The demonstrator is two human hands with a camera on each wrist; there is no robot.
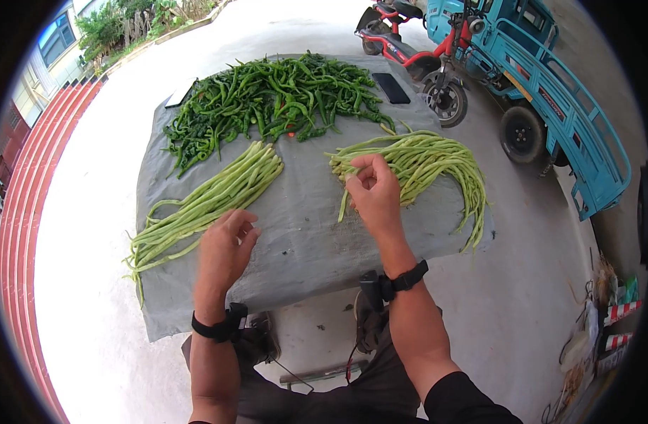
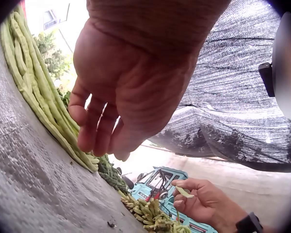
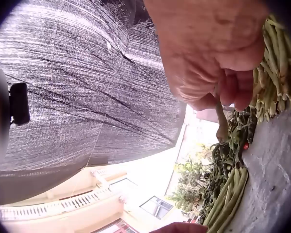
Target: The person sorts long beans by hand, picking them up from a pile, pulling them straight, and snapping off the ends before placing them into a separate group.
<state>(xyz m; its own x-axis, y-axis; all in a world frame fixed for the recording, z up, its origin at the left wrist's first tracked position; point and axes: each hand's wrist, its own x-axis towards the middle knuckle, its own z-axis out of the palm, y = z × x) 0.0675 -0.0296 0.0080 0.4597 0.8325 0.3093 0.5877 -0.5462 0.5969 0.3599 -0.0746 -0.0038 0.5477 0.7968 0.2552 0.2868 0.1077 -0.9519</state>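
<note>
My right hand (image 1: 378,196) pinches a long bean between thumb and fingers. Its pale end (image 3: 222,128) sticks out below the fingertips in the right wrist view. That hand is over the near left edge of the right-hand pile of long beans (image 1: 437,161). On the left, a bundle of long beans (image 1: 214,192) lies slantwise on the grey sheet (image 1: 303,226). Beside its near side hovers my left hand (image 1: 222,249), fingers loosely bent and holding nothing. In the left wrist view its palm (image 2: 136,92) shows bare, with the bundle beyond.
A broad heap of green peppers (image 1: 281,95) covers the far side of the sheet. A dark phone (image 1: 391,88) lies right of it, a white flat object (image 1: 180,93) left. Beyond stand a red scooter (image 1: 409,53) and a blue cargo tricycle (image 1: 550,106). Red steps (image 1: 38,191) run along the left.
</note>
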